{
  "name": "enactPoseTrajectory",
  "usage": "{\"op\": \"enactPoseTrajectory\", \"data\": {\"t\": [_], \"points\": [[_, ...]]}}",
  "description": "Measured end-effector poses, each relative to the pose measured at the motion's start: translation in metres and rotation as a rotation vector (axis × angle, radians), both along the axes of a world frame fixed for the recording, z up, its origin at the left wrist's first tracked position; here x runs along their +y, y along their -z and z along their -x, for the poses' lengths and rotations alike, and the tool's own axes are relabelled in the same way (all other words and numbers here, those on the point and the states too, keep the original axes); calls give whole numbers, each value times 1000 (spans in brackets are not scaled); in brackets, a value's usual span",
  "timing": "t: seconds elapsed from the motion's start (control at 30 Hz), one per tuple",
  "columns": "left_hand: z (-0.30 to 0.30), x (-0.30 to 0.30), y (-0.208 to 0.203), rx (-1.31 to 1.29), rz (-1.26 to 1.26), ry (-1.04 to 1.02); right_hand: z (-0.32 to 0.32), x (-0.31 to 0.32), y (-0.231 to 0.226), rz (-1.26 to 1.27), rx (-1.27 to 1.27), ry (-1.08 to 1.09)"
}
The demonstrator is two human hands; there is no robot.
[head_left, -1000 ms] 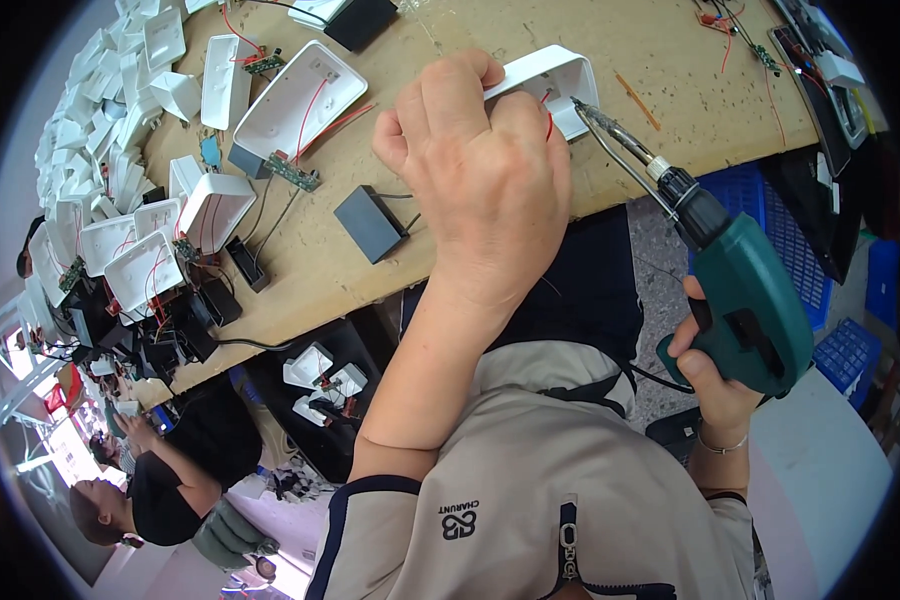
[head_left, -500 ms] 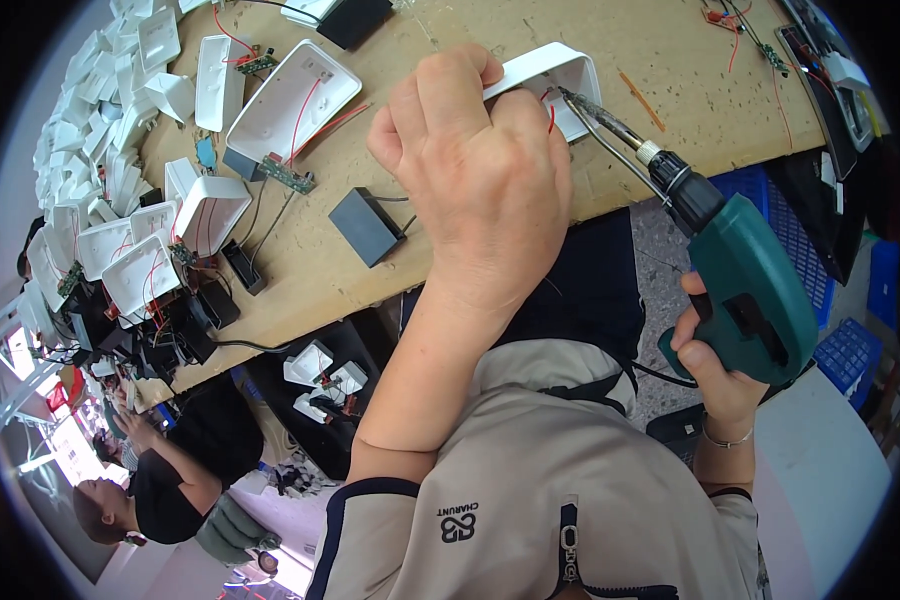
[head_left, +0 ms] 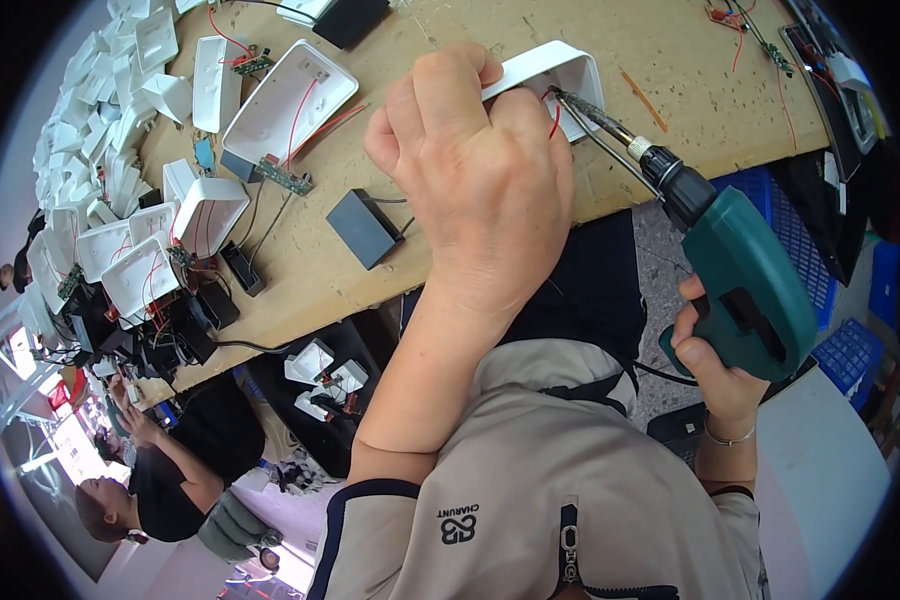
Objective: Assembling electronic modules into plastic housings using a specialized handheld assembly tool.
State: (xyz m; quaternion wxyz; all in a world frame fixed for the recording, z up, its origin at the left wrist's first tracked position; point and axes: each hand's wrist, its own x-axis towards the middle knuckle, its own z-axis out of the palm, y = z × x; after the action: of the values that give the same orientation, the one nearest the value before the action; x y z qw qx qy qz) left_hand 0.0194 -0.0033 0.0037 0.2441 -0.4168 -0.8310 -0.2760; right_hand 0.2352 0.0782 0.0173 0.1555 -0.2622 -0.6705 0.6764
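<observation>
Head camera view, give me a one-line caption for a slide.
Left hand steadies a white plastic housing on a wooden workbench while the right hand aims a green power screwdriver into it.

Left hand point(head_left: 475, 175) clenched forward, right hand point(head_left: 715, 365) gripping.

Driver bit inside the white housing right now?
Yes, the green electric screwdriver in the right hand reaches its bit into the white housing gripped by the left hand.

Long wooden workbench point(head_left: 670, 60) — blue crates point(head_left: 850, 350) on grey floor beneath.
</observation>
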Motion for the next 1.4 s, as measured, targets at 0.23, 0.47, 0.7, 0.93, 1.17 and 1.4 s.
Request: {"op": "enactPoseTrajectory", "data": {"t": [0.23,0.47,0.7,0.93,1.17,1.4], "points": [[0,0,0,-2,-13,12,-4,-2,4,-10,29,15],[0,0,4,11,-17,20,2,-4,-5,24,-49,59],[0,1,4,6,-13,36,1,-5,-10,32,-157,38],[0,1,5,8,-21,31,-2,-2,-4,-29,-64,-16],[-1,-1,2,13,-4,21,-12,0,1,-43,-66,-46],[0,0,4,17,-9,40,-7,-4,-5,23,-89,21]]}}
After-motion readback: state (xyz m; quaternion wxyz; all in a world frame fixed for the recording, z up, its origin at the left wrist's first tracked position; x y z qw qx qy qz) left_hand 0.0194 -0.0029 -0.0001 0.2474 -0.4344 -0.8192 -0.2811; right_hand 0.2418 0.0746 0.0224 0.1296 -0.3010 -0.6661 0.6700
